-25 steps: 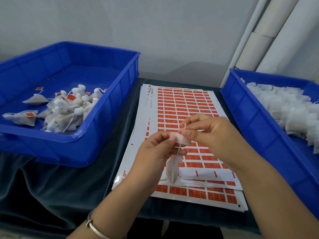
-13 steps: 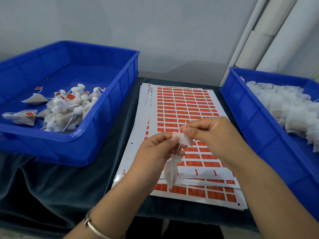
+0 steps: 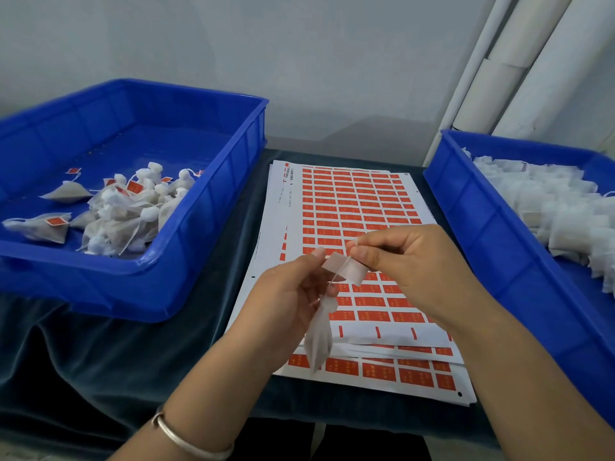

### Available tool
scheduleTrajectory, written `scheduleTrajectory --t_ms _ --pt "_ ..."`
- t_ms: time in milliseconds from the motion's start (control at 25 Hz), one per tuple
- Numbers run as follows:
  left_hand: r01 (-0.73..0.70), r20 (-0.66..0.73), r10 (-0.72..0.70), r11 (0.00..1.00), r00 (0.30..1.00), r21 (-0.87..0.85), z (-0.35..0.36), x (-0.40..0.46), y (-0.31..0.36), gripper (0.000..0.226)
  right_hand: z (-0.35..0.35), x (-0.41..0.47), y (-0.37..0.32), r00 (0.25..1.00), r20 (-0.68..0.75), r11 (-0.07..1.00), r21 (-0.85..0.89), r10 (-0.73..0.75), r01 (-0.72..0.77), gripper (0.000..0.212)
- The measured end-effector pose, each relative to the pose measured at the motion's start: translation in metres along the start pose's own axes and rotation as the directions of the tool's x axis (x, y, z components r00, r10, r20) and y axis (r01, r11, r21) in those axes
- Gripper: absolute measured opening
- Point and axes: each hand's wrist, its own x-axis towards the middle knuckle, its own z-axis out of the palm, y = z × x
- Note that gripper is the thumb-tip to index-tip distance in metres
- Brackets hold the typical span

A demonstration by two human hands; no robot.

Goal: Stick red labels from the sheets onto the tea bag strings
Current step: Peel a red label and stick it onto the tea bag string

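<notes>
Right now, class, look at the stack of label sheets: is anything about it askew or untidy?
Yes. The label sheets are not squared up: their edges fan out at the near right corner. On the top sheet, a near row is stripped of labels, leaving only thin red slivers. The left hand and right hand hold a label above it.
</notes>
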Motion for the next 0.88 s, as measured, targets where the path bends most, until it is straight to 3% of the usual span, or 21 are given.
scheduleTrajectory --t_ms 240,440,720,880 --pt "0.077 0.164 -0.08 0.997 0.983 0.023 -0.0069 0.005 -0.0017 0.027 -0.001 -0.0001 -0.0021 0.997 0.061 0.999 0.028 -0.039 0.037 0.025" --pt "0.144 0.203 -0.155 0.987 0.967 0.068 -0.0092 0.0045 -0.0017 0.028 -0.0019 -0.0006 0.0005 0.992 0.126 0.999 0.029 -0.023 0.019 0.021" --pt "0.123 0.14 -0.139 0.985 0.98 0.118 -0.009 0.0045 -0.0059 0.037 -0.0004 -0.0014 0.0043 0.989 0.144 0.996 0.077 0.027 -0.039 0.023" --pt "-0.034 -0.069 0.071 0.9 0.995 0.435 -0.0011 0.0022 -0.0074 0.024 0.0054 -0.0054 0.0061 0.984 0.167 0.993 0.085 0.063 -0.078 0.023"
